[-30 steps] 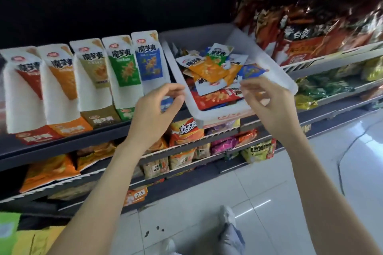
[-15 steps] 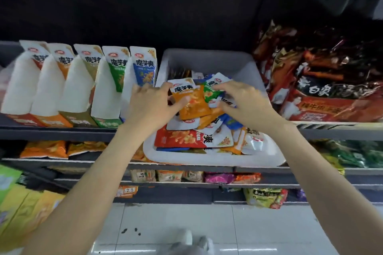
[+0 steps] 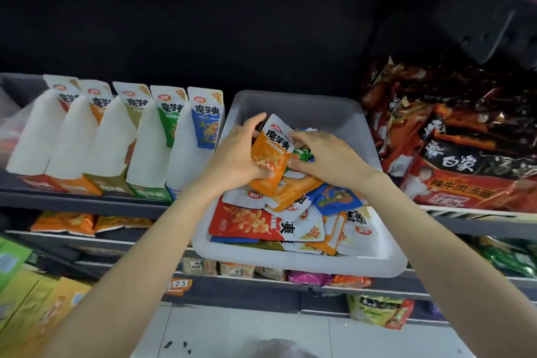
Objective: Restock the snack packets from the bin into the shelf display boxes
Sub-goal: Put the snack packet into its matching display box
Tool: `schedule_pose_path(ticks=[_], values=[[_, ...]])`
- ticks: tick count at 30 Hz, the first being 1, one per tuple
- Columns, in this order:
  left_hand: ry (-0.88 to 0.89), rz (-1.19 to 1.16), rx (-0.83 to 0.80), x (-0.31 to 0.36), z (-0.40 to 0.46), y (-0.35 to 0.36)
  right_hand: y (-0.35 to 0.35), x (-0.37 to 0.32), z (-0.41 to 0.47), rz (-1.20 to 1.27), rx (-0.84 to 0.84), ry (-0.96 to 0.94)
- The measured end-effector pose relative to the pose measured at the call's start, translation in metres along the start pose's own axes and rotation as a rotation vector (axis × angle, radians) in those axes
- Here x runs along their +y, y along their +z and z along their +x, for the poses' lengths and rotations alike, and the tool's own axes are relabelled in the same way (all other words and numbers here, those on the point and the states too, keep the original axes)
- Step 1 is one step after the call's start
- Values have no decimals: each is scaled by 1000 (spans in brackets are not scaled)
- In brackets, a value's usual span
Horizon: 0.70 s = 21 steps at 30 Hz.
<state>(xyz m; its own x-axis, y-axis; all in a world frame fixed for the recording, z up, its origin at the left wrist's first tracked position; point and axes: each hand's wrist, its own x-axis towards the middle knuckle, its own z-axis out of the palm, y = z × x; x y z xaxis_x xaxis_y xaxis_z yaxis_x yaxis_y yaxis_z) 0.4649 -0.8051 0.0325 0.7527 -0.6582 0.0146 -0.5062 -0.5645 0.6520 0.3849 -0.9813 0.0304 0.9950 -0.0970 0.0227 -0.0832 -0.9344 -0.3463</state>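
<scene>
A grey plastic bin [image 3: 293, 263] rests on the shelf, filled with several mixed snack packets in red, orange, blue and green. My left hand [image 3: 235, 154] grips an orange snack packet [image 3: 270, 157] lifted upright above the pile. My right hand [image 3: 325, 154] pinches the same packet's top right edge and lies over a green packet [image 3: 303, 154]. To the left of the bin stand several white shelf display boxes [image 3: 116, 139] with red, orange, olive, green and blue fronts.
Large dark noodle bags [image 3: 459, 154] crowd the shelf right of the bin. Lower shelves hold more snack bags, with a price tag [image 3: 178, 285] on the rail. Green and yellow boxes [image 3: 26, 293] sit at lower left. The white tiled floor lies below.
Both hands went from the bin's near edge into the pile. The orange packet has risen from the pile and now stands upright between both hands.
</scene>
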Motion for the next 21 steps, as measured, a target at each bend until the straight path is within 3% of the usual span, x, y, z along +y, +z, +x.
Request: schedule_pose_path(ticks=[4, 8, 11, 14, 21], values=[[-137, -396, 16, 6, -2, -4, -2, 2, 3, 161, 35, 35], [13, -713, 120, 14, -26, -18, -20, -12, -2, 565, 232, 90], [98, -609, 167, 16, -51, -34, -39, -31, -5, 770, 229, 2], [104, -402, 248, 7, -71, -49, -49, -58, -5, 764, 125, -157], [144, -268, 392, -46, -110, -81, -33, -126, 9, 706, 32, -290]])
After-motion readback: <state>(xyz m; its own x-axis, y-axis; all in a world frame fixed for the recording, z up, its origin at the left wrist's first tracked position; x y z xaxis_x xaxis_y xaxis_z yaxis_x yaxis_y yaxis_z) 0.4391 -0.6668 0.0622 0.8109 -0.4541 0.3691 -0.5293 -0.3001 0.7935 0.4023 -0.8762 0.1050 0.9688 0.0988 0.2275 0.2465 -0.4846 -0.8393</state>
